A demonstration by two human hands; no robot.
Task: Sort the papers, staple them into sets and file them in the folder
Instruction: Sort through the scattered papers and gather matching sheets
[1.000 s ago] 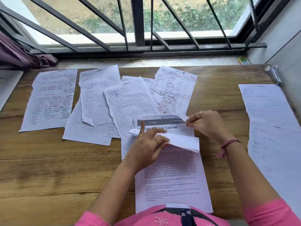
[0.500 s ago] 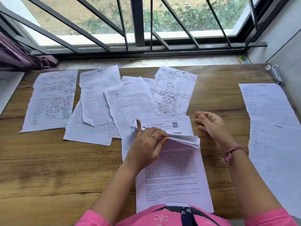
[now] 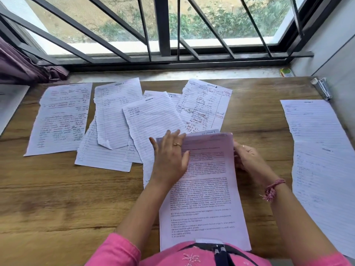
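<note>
A stack of printed sheets [image 3: 205, 189] lies flat on the wooden table [image 3: 57, 189] in front of me, with a page marked "Section 1" peeking out at its top. My left hand [image 3: 170, 156] rests flat on the stack's upper left part, fingers straight. My right hand [image 3: 247, 156] touches the stack's right edge near the top; its fingertips lie under or behind the paper. Several handwritten lined sheets [image 3: 149, 120] lie spread and overlapping beyond the stack. A stapler [image 3: 322, 88] sits at the far right corner.
Two lined sheets [image 3: 317, 150] lie along the table's right side. One handwritten page [image 3: 61, 116] lies at the left, and another sheet's corner [image 3: 9, 104] shows at the left edge. A barred window and sill run behind the table; a wall stands at right.
The folded-back top pages have been laid down flat on the stack. My left hand went from pinching them to lying flat on top. My right hand moved to the stack's right edge.
</note>
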